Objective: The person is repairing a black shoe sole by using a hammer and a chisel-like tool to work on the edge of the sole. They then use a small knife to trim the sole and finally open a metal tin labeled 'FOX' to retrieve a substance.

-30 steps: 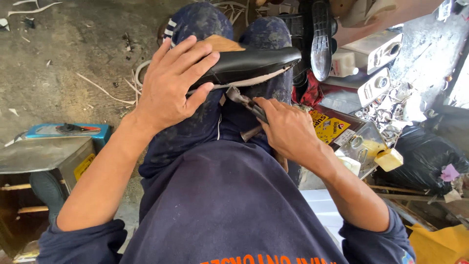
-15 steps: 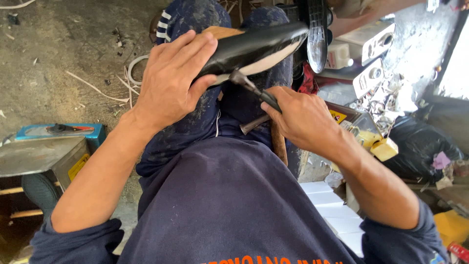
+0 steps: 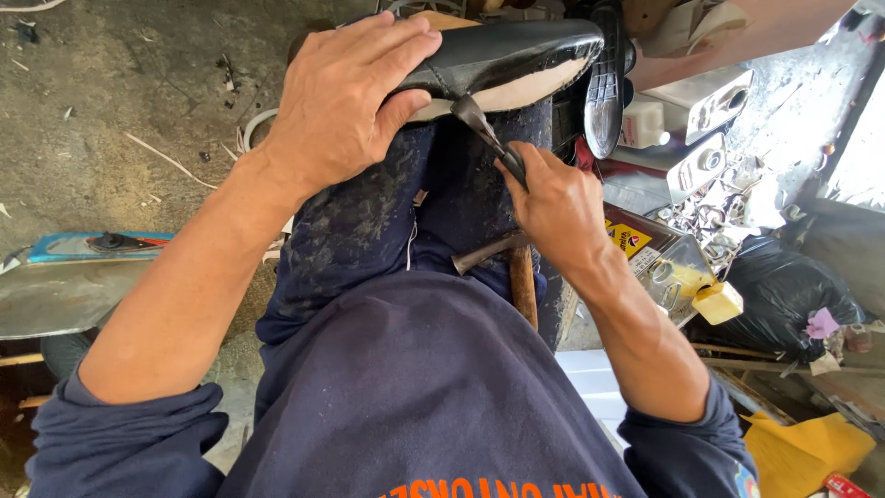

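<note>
A black shoe (image 3: 502, 57) lies sole-up across my knees, its pale sole edge facing me. My left hand (image 3: 346, 97) presses down on the shoe's near end, fingers spread over the upper. My right hand (image 3: 553, 198) grips metal pincers (image 3: 484, 129) whose jaws touch the shoe's edge at the sole. A hammer (image 3: 512, 263) with a wooden handle rests on my lap under the right wrist.
A second black shoe sole (image 3: 604, 88) stands upright beyond the knees. A tray of metal bits (image 3: 678, 272) and a yellow block (image 3: 717, 302) sit at the right. A black bag (image 3: 793, 290) lies further right. A metal plate (image 3: 55, 295) is at left on the dirt floor.
The view has closed in and shifted. The shoe has tilted slightly, and my right hand has kept the pincers at the sole edge, moving a little up toward it.
</note>
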